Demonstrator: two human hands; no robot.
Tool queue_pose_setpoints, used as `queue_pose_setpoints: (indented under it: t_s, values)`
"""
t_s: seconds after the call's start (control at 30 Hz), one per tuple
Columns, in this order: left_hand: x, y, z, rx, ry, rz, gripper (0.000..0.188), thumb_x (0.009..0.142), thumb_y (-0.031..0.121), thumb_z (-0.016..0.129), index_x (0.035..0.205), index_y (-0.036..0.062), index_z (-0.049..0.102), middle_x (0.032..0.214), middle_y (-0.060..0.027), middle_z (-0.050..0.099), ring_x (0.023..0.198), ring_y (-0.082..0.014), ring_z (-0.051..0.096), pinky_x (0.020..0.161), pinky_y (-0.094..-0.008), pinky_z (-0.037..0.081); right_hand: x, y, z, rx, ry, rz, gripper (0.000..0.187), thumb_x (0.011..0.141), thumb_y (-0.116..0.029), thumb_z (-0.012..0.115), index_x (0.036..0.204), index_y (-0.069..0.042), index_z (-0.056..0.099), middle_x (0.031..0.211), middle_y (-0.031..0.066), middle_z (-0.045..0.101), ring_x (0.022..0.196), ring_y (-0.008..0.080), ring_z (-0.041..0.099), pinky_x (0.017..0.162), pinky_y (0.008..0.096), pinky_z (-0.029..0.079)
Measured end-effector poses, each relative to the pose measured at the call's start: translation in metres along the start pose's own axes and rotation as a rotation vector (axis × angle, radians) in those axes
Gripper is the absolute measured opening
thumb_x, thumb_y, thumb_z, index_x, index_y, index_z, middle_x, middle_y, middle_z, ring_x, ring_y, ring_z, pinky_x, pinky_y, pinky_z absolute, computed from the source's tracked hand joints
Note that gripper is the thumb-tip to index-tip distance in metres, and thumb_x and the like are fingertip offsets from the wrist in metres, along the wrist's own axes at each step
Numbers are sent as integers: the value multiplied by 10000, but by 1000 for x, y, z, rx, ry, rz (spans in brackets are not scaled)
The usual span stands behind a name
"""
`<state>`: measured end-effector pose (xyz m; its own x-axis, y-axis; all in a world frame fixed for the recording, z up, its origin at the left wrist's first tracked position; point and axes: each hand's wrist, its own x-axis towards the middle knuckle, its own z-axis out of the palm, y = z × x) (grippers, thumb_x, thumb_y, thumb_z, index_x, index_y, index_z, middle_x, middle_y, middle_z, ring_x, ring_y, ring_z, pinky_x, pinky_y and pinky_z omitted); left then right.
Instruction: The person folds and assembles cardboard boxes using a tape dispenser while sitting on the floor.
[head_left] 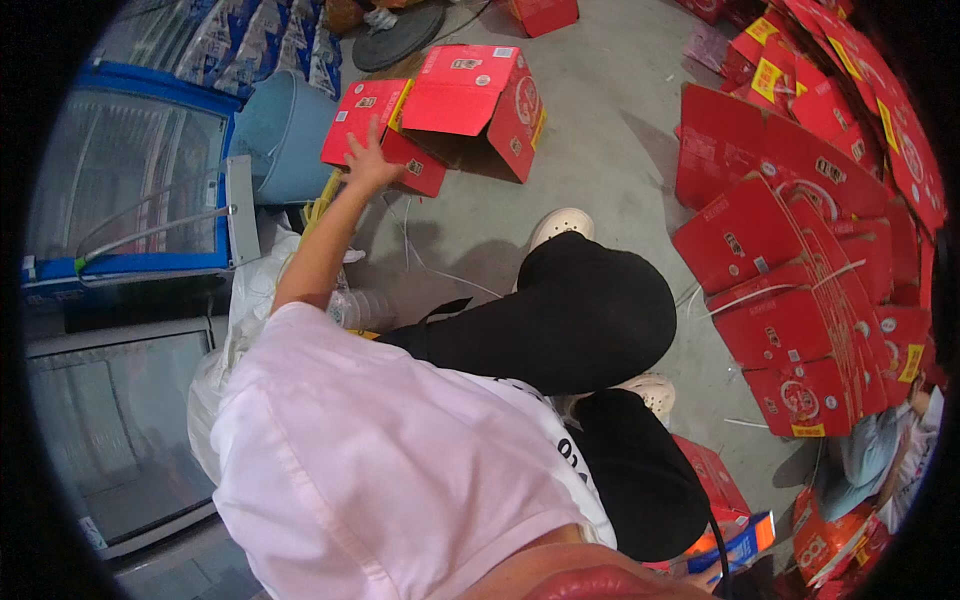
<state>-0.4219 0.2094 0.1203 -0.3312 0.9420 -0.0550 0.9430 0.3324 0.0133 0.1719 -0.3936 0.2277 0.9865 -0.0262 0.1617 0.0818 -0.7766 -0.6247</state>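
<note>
With its fingers spread, my left hand (370,168) reaches out to the left onto a red cardboard box (352,118). Beside that box, touching it, stands another red carton (470,92) with an open end and a dark inside. My right hand (706,577) shows only in part at the lower edge, against a blue and orange object (745,541). It seems to grip this object, whose kind I cannot make out. Close by, partly behind my leg, is one more red box (712,482).
Flattened red cartons (770,300) are stacked on the right, some tied with white strapping. A light blue bucket (288,135) and a blue-framed glass-topped freezer (150,180) stand at left. Loose white strapping (440,272) lies on the grey floor. A dark round lid (398,38) lies farther off.
</note>
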Motion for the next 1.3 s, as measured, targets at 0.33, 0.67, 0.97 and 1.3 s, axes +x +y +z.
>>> queue_pose_setpoints:
  t_s: [0.33,0.67,0.97,1.3]
  values:
    - [31,77,-2,-228,503,-132,407,788,280,679,1193,324,662,1349,-7,542,1269,-329,441,965,-533,423,-19,-95,16,247,-370,1,401,928,-322,666,1052,60,676,926,78,698,791,136,633,722,266,497]
    - [92,46,-6,-438,534,552,275,792,110,646,1023,-27,703,972,-185,708,908,-339,668,851,-430,522,-62,-94,11,96,-312,237,551,772,-506,760,980,2,722,795,79,698,723,130,638,699,309,504]
    - [18,224,-217,-388,643,1426,231,894,46,611,1109,-6,678,1098,-151,691,977,-286,666,890,-362,509,-105,-41,14,-54,-409,219,556,749,-532,745,995,-34,732,783,151,707,707,233,694,689,362,520]
    - [-322,428,-317,-1095,210,2135,290,844,-22,683,1124,51,702,1167,-97,688,964,-170,687,778,-258,566,-126,23,28,71,-375,347,537,743,-515,755,953,-21,735,770,179,701,714,260,699,685,387,527]
